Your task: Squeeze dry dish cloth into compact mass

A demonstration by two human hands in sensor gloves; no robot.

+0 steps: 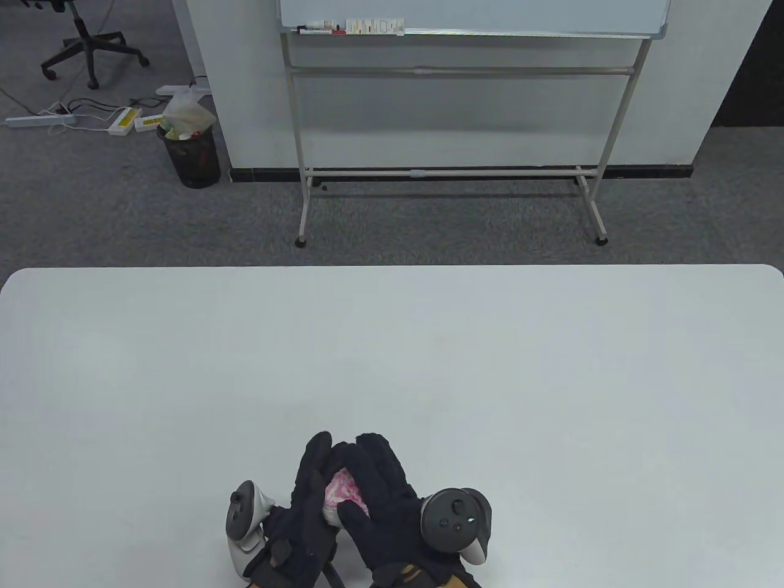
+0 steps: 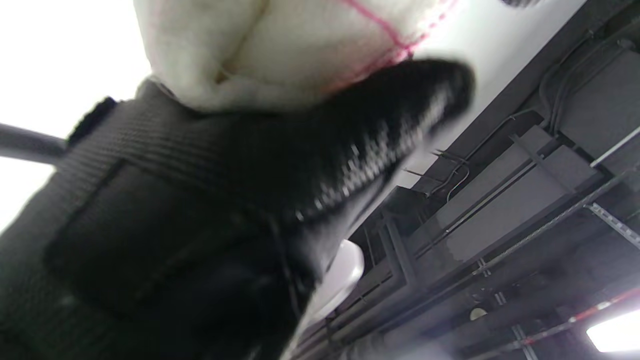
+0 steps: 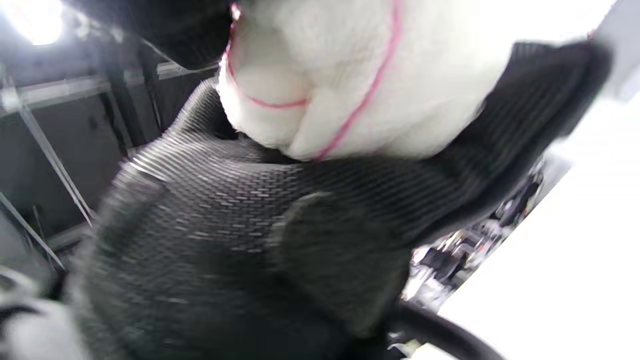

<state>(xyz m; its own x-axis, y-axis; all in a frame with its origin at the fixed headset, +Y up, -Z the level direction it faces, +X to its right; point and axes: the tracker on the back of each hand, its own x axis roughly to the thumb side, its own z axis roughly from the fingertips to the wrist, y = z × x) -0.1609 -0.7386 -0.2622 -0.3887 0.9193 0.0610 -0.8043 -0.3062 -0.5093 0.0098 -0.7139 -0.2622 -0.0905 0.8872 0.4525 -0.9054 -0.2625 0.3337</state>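
Observation:
The dish cloth [image 1: 340, 493] is white with pink lines and is bunched into a small wad between both hands, near the table's front edge. My left hand [image 1: 311, 484] cups it from the left and my right hand [image 1: 376, 490] wraps over it from the right. Only a small patch of cloth shows between the black gloves. In the left wrist view the cloth [image 2: 280, 45] bulges above the glove. In the right wrist view the cloth [image 3: 360, 75] is pressed against the glove palm.
The white table [image 1: 392, 367] spreads wide around the hands. Beyond its far edge stand a whiteboard on a frame [image 1: 453, 122], a waste bin [image 1: 190, 153] and an office chair [image 1: 86, 43] on the carpet.

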